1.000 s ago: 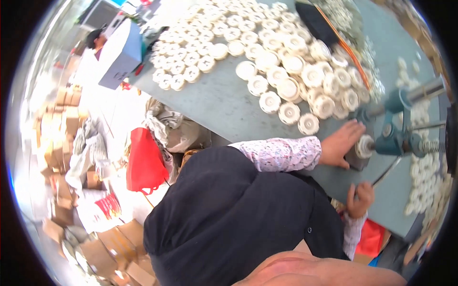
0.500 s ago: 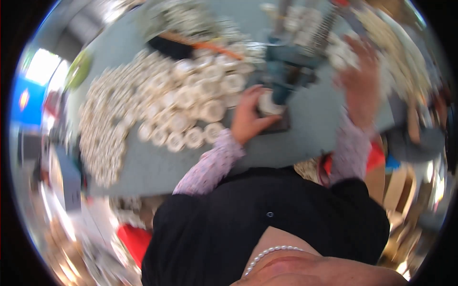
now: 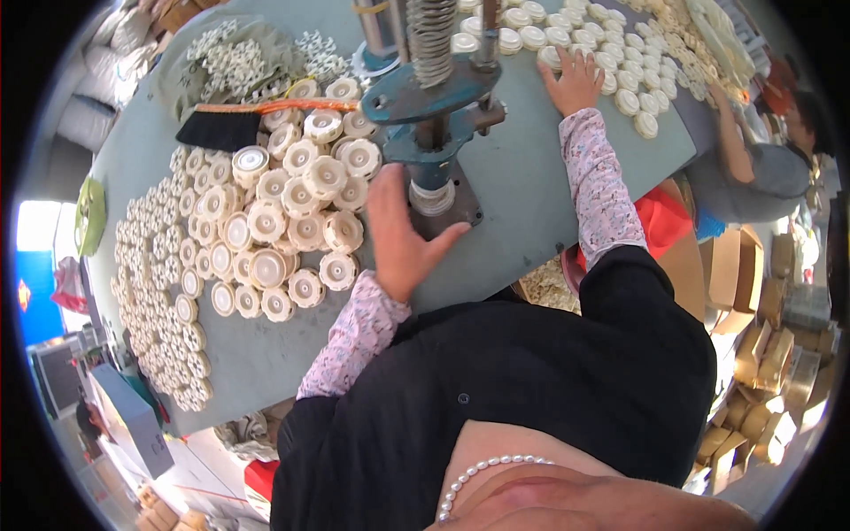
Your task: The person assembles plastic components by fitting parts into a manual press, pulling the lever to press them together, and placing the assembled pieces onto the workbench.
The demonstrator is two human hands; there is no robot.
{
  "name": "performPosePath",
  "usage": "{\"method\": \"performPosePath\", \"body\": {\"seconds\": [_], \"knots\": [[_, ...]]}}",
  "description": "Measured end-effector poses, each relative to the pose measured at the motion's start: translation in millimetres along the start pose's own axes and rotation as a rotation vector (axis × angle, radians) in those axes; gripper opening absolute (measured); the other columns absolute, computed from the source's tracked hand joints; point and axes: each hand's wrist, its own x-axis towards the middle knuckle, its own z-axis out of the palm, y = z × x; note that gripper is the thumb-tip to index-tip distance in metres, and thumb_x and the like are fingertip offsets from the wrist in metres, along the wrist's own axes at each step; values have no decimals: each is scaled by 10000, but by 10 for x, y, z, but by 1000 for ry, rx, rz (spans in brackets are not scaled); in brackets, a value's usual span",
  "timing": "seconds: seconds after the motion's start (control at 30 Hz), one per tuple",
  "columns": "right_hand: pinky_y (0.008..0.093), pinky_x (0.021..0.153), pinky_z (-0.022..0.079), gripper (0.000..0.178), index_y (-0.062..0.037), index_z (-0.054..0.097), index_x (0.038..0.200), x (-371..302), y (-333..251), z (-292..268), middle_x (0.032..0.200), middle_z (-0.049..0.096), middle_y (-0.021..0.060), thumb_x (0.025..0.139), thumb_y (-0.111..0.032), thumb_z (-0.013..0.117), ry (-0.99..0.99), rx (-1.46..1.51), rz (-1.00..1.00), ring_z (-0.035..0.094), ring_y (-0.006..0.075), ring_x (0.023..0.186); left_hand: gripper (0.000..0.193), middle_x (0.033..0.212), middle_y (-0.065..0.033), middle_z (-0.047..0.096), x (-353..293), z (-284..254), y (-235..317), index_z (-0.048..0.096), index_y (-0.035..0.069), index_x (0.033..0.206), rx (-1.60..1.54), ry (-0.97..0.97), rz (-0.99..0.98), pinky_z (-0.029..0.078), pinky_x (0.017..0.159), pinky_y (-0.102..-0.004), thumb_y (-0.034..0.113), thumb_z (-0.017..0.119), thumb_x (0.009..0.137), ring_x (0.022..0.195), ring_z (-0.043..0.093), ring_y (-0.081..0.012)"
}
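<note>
A blue-green hand press [image 3: 429, 142] with a coiled spring stands on the table in front of me. A white round plastic part [image 3: 432, 200] sits under its ram on a dark metal base plate [image 3: 465, 205]. My left hand [image 3: 400, 237] is open beside that part, thumb spread toward the base plate and fingers pointing up along the press. To the right, my right hand [image 3: 574, 83] reaches out with spread fingertips at the near edge of a group of white round caps [image 3: 609, 60]. Whether it touches a cap is hard to make out.
Cream, scalloped plastic wheels [image 3: 305, 190] are heaped left of the press, with smaller ones [image 3: 159, 292] beyond. An orange-handled brush [image 3: 221, 128] lies behind them, near a bag of small white pieces [image 3: 235, 66]. Another person [image 3: 753, 159] sits at the right.
The view has shifted. My left hand's fingers have loosened from around the white part under the press. My right hand, blurred before, is now at the white caps.
</note>
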Motion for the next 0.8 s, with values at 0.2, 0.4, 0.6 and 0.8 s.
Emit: {"method": "performPosePath", "body": {"seconds": [0.2, 0.4, 0.6, 0.8], "knots": [[686, 1234, 135, 542, -271, 649, 1414, -106, -238, -241, 1404, 689, 53, 989, -604, 608, -108, 110, -146, 473, 303, 1475, 840, 1440, -275, 529, -127, 419, -283, 418, -67, 1492, 47, 3, 8, 291, 1210, -617, 211, 852, 828, 1385, 476, -469], [491, 1104, 452, 506, -155, 704, 1312, -407, -694, -676, 1247, 740, 107, 940, -496, 734, -507, 896, -2, 622, 358, 1271, 859, 1377, -248, 571, -126, 453, -290, 419, -34, 1522, -4, 62, -24, 297, 1202, -599, 198, 852, 818, 1304, 531, -432], [396, 928, 559, 595, -30, 671, 1263, -566, -720, -842, 1169, 723, 152, 814, -352, 894, -608, 835, -93, 703, 337, 1038, 912, 1389, -179, 609, -91, 405, -304, 445, 38, 1544, -68, 90, -27, 317, 1187, -575, 245, 876, 767, 1284, 561, -387], [318, 895, 552, 470, -34, 670, 1227, -1171, -1070, -1530, 1105, 724, 83, 790, -15, 842, -666, 1186, 112, 706, 200, 996, 955, 1417, -158, 604, -135, 323, -296, 457, 39, 1532, -93, 98, -1, 320, 1191, -551, 335, 904, 742, 1319, 540, -384]]}}
